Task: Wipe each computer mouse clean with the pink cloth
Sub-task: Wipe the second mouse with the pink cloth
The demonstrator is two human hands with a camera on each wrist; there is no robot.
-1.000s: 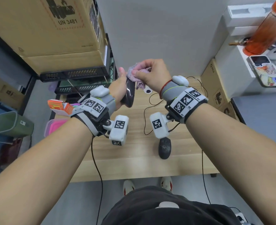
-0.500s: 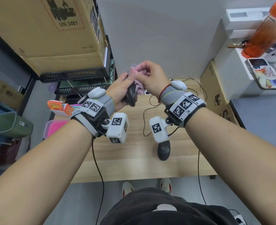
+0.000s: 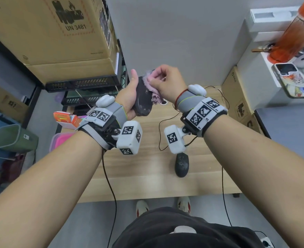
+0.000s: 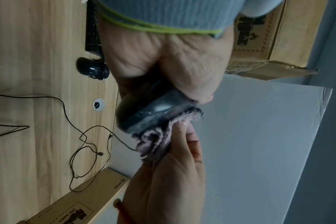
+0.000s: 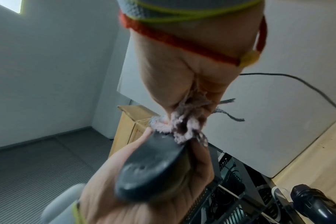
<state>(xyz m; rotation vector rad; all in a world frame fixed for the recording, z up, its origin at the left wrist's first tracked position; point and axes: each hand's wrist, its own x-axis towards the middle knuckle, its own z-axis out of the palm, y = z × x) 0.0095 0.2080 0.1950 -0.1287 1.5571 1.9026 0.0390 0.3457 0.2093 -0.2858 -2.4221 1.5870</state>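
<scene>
My left hand [image 3: 129,99] grips a black computer mouse [image 3: 143,99] held up above the wooden desk [image 3: 147,176]. My right hand [image 3: 165,81] pinches the bunched pink cloth [image 3: 152,88] and presses it against the far end of that mouse. The left wrist view shows the cloth [image 4: 159,136] squeezed between the mouse [image 4: 144,112] and my right fingers. In the right wrist view the mouse [image 5: 152,168] points toward the camera with the cloth [image 5: 182,128] at its far tip. A second black mouse [image 3: 181,164] lies on the desk near the front edge. A third dark mouse [image 4: 91,69] wrapped in its cable sits farther back.
Thin black cables [image 3: 165,122] loop over the desk. Cardboard boxes [image 3: 49,33] stand on a black rack at the left, another box [image 3: 240,104] at the right. A pink container [image 3: 61,142] and an orange packet [image 3: 65,119] sit at the desk's left edge. A green bin [image 3: 11,138] stands below.
Both hands stayed raised with the mouse. The right hand has rubbed the cloth along the mouse, now pressing it at the upper end, and the mouse's body shows more toward me.
</scene>
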